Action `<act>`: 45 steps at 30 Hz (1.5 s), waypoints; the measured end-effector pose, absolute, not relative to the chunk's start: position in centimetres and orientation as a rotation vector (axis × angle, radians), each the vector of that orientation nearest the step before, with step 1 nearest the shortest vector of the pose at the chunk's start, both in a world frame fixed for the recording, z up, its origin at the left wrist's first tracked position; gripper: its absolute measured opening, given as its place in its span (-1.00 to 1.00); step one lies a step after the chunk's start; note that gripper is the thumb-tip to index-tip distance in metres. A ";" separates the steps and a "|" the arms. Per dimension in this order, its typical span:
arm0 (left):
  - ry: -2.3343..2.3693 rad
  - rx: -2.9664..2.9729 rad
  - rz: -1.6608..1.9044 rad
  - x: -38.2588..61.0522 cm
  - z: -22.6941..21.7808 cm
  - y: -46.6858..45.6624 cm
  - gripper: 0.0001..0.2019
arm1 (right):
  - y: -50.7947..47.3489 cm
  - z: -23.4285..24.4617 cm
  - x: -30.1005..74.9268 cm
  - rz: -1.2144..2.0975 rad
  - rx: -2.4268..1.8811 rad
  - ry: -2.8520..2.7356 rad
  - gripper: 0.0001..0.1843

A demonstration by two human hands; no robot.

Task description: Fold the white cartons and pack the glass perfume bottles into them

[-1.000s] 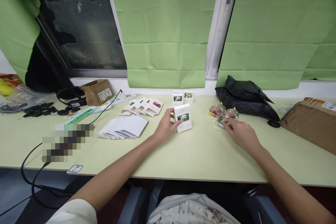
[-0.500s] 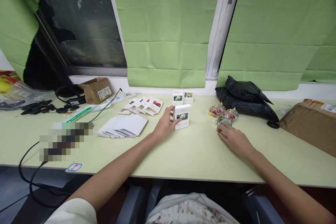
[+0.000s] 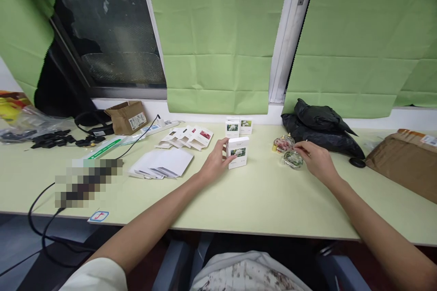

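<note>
left hand (image 3: pixel 214 163) fingers clamped on the sides of a probably light box (image 3: pixel 237 152), right hand (image 3: pixel 316 160) at fragile-looking glass balls (image 3: pixel 292 159), can't tell its grip.

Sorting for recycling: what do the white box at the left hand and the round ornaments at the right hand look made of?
The white box looks like matte printed cardboard: crisp folded edges, flower picture. The round ornaments look like glossy glass or clear plastic: see-through, with highlights.

A small white box (image 3: pixel 238 152) with a flower picture stands upright on the middle of the worktop (image 3: pixel 259 200). Right of it lie two clear round baubles close together, a red-filled bauble (image 3: pixel 282 144) farther off and a greenish bauble (image 3: pixel 292 159) nearer.
</note>
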State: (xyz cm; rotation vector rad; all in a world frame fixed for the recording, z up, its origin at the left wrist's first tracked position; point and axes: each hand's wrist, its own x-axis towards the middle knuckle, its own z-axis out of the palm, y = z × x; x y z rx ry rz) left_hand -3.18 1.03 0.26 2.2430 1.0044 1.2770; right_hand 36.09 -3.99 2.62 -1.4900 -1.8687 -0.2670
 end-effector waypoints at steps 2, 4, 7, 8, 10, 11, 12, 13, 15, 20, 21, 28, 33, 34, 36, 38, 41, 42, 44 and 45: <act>1.006 2.247 1.266 -3.2 0.3 1.1 -0.41 | -4.0 2.3 36.1 -0.228 -1.495 -1.863 -0.71; 1.013 2.244 1.264 -3.3 0.3 1.1 -0.41 | -4.0 2.0 36.1 -0.158 -1.504 -1.828 -0.72; 1.026 2.233 1.258 -3.2 0.4 1.0 -0.40 | -4.1 1.5 36.2 -0.042 -1.460 -1.745 -0.74; 1.030 2.231 1.253 -3.2 0.4 1.0 -0.40 | -4.1 1.3 36.3 -0.019 -1.430 -1.719 -0.75; 1.030 2.231 1.240 -3.2 0.4 0.9 -0.40 | -4.1 1.0 36.4 0.004 -1.374 -1.680 -0.75; 1.029 2.232 1.238 -3.2 0.5 0.9 -0.40 | -4.1 0.9 36.5 0.008 -1.355 -1.665 -0.74; 1.027 2.233 1.238 -3.2 0.5 0.9 -0.40 | -4.1 0.8 36.5 0.011 -1.346 -1.652 -0.74; 1.023 2.234 1.239 -3.3 0.5 0.9 -0.40 | -4.1 0.7 36.5 0.016 -1.345 -1.645 -0.73; 1.016 2.237 1.241 -3.3 0.4 0.9 -0.40 | -4.1 0.6 36.6 0.027 -1.349 -1.641 -0.71; 1.002 2.251 1.242 -3.4 0.3 1.0 -0.40 | -4.2 0.6 36.6 0.037 -1.341 -1.678 -0.68; 1.002 2.253 1.239 -3.4 0.3 1.0 -0.40 | -4.2 0.6 36.6 0.024 -1.337 -1.682 -0.68; 1.018 2.253 1.220 -3.3 0.5 1.0 -0.40 | -4.3 0.6 36.4 -0.013 -1.320 -1.687 -0.70; 1.013 2.237 1.213 -3.3 0.7 0.8 -0.40 | -4.4 0.8 36.2 -0.001 -1.341 -1.692 -0.71; 1.011 2.231 1.213 -3.3 0.7 0.8 -0.39 | -4.4 0.8 36.2 0.006 -1.342 -1.694 -0.71; 1.015 2.217 1.214 -3.3 0.6 0.8 -0.35 | -4.4 0.8 36.1 0.020 -1.342 -1.688 -0.72; 1.022 2.203 1.221 -3.2 0.5 0.8 -0.31 | -4.4 0.7 36.1 0.035 -1.348 -1.674 -0.74; 1.030 2.178 1.225 -3.2 0.4 0.7 -0.28 | -4.4 0.3 36.2 0.054 -1.360 -1.667 -0.75; 1.033 2.171 1.220 -3.2 0.5 0.7 -0.28 | -4.3 0.2 36.3 0.056 -1.365 -1.671 -0.74; 1.041 2.161 1.207 -3.2 0.6 0.5 -0.29 | -4.3 0.0 36.4 0.058 -1.383 -1.693 -0.73; 1.046 2.159 1.198 -3.2 0.6 0.5 -0.29 | -4.2 0.0 36.5 0.055 -1.396 -1.709 -0.72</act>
